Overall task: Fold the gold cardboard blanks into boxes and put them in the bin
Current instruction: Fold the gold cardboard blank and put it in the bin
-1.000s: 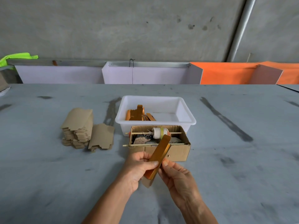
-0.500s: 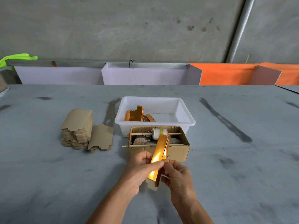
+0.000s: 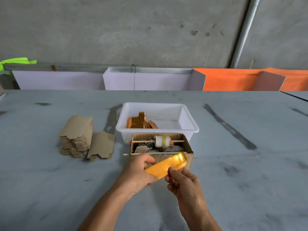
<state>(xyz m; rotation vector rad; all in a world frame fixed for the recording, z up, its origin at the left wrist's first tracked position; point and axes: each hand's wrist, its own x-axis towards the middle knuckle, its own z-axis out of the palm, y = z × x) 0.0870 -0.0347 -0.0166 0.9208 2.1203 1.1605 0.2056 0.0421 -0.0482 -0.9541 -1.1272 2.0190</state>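
Observation:
A gold cardboard blank [image 3: 166,165] is held above the table between both hands, its shiny side up and its far end tilted up to the right. My left hand [image 3: 138,172] grips its near left end. My right hand [image 3: 181,180] pinches its lower edge with thumb and fingers. Behind stands the white bin [image 3: 188,129], with a few folded gold boxes [image 3: 138,121] in its left part. A stack of flat blanks [image 3: 76,135], brown side up, lies to the left, and one loose blank [image 3: 101,146] leans beside it.
A small open cardboard box [image 3: 190,155] with a tape roll [image 3: 162,141] on a stick sits right in front of the bin, just beyond my hands. The grey tabletop [image 3: 250,180] stretches wide on both sides. Purple and orange boards line the far edge.
The blank has turned from nearly upright and edge-on to lying flatter, gold face up, pointing right. Both hands shifted with it, the left now round its near end.

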